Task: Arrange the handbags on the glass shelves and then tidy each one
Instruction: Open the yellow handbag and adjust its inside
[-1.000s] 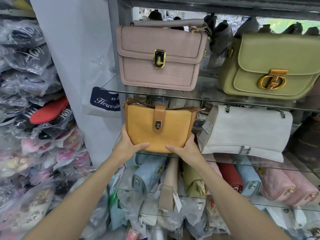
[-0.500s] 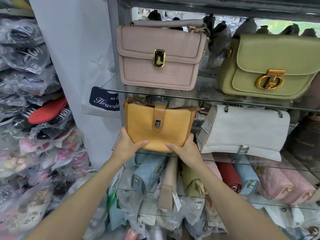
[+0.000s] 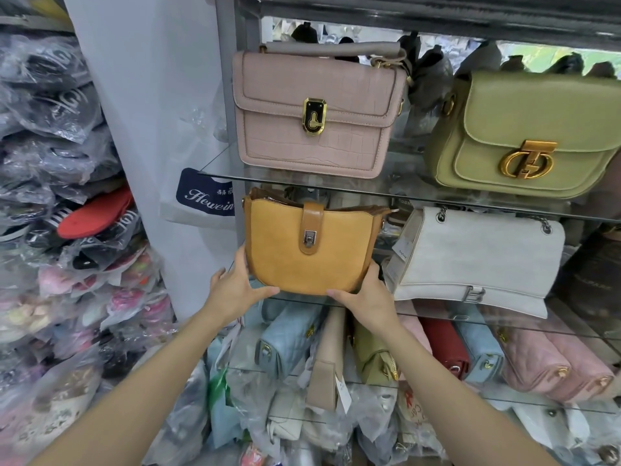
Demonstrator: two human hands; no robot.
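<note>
A mustard-yellow handbag (image 3: 302, 250) with a tan strap and silver clasp stands upright at the left end of the middle glass shelf (image 3: 504, 316). My left hand (image 3: 235, 287) grips its lower left corner, thumb across the front bottom edge. My right hand (image 3: 366, 297) grips the lower right corner the same way. A white bag (image 3: 477, 257) with a chain leans beside it on the right. On the upper glass shelf (image 3: 302, 183) stand a pink croc-pattern bag (image 3: 316, 112) and an olive-green bag (image 3: 527, 136) with a gold clasp.
Below, blue, beige, olive, red and pink bags (image 3: 551, 361) stand packed on a lower shelf, with plastic-wrapped bags (image 3: 302, 428) under them. A pile of bagged shoes (image 3: 67, 230) fills the left. A white pillar (image 3: 151, 95) borders the shelf's metal frame.
The yellow bag and both hands have stayed almost in place on the middle shelf; the hands have shifted only slightly at its bottom corners.
</note>
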